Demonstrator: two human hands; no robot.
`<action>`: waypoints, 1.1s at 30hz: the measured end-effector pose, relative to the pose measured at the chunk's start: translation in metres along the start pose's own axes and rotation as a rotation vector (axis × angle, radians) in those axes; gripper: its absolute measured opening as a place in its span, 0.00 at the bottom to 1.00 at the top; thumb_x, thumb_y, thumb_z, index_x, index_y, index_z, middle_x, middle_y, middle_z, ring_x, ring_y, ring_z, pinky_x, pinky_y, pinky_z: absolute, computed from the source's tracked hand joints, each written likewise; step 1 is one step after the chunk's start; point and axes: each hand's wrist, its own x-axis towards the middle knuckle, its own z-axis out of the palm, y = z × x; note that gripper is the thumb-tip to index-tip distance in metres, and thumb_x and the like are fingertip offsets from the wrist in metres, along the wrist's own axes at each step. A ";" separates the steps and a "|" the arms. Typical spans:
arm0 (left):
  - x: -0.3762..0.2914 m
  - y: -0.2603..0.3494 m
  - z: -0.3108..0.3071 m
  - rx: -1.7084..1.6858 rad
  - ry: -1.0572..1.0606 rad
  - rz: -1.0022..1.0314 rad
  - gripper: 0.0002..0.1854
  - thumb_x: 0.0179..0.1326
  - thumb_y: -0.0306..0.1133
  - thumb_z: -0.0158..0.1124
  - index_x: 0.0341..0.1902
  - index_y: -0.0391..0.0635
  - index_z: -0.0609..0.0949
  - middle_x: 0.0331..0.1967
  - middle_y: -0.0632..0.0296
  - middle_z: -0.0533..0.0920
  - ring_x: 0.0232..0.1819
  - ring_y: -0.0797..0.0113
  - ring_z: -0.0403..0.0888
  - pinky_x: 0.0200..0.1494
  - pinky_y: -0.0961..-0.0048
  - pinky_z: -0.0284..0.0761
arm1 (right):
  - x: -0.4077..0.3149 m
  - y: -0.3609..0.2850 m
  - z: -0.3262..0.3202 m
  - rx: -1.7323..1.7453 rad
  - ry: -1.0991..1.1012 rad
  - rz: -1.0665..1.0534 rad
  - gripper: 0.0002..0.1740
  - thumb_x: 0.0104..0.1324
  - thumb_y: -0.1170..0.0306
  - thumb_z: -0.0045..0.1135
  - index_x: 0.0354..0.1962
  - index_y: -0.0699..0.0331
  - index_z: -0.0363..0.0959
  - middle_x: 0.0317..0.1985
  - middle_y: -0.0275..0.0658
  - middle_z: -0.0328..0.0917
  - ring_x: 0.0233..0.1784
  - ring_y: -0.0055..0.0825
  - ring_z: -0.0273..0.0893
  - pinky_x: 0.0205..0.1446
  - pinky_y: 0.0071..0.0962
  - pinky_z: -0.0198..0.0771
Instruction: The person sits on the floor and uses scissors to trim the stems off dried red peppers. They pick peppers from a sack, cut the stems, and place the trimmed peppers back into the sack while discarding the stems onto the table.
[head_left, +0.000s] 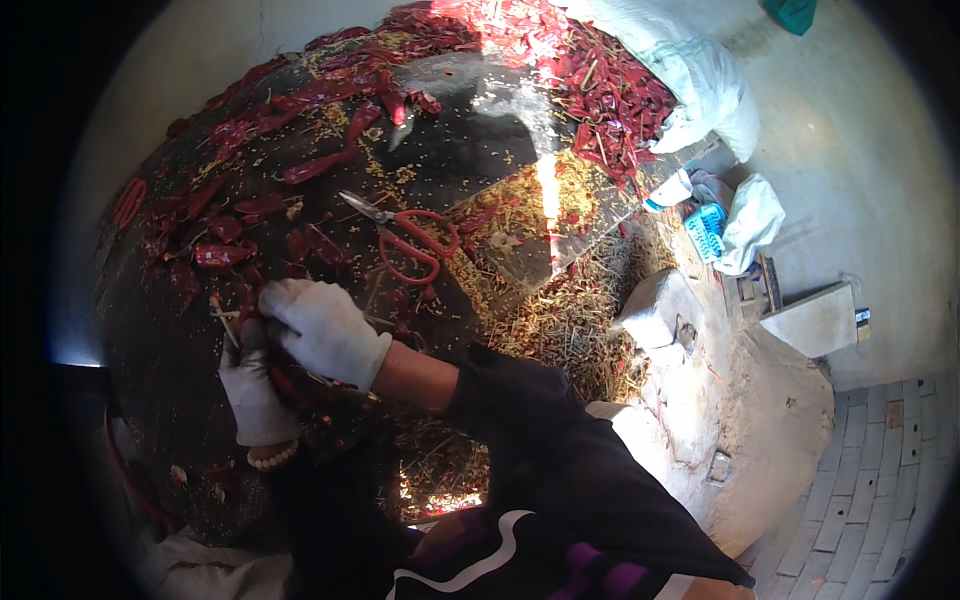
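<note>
My left hand (259, 397), in a white glove with a darkened thumb and fingertips, pinches a dried red chili pepper (247, 307) near its pale stem (224, 321). The gloved fingers of my right hand (322, 328) curl in against the same pepper from the right; their tips are partly hidden. Beyond my right hand, orange-handled scissors (409, 236) lie on the dark work surface (300, 210), blades a little apart and pointing up-left. Several loose dried chili peppers (223, 253) are scattered just beyond both hands.
A large heap of dried chilies (615, 90) lies at the far right beside a white woven sack (705, 82). Yellow seeds (570, 187) cover a flat sheet. Cut stems (555, 337) pile below the surface's right edge, near a pale block (660, 311). A red ring-shaped handle (130, 202) shows at far left.
</note>
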 end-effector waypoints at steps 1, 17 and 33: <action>0.002 0.000 -0.001 -0.017 -0.104 0.000 0.17 0.69 0.38 0.60 0.56 0.42 0.77 0.47 0.61 0.82 0.47 0.69 0.80 0.49 0.69 0.78 | -0.003 -0.001 0.001 -0.026 -0.002 -0.001 0.12 0.58 0.71 0.59 0.40 0.63 0.71 0.36 0.45 0.76 0.41 0.48 0.76 0.43 0.42 0.73; -0.010 0.004 0.011 -0.031 -0.181 -0.119 0.16 0.67 0.37 0.60 0.54 0.44 0.79 0.38 0.65 0.82 0.35 0.72 0.79 0.36 0.75 0.75 | -0.001 0.007 -0.018 0.132 0.481 0.263 0.07 0.59 0.74 0.63 0.36 0.63 0.75 0.32 0.44 0.80 0.35 0.45 0.80 0.38 0.36 0.75; -0.011 0.005 0.026 -0.138 0.038 0.148 0.24 0.54 0.34 0.76 0.52 0.37 0.79 0.43 0.65 0.83 0.44 0.75 0.78 0.49 0.77 0.75 | -0.005 -0.016 -0.017 -0.134 -0.097 -0.118 0.12 0.57 0.79 0.60 0.40 0.61 0.76 0.39 0.42 0.78 0.42 0.45 0.76 0.42 0.40 0.72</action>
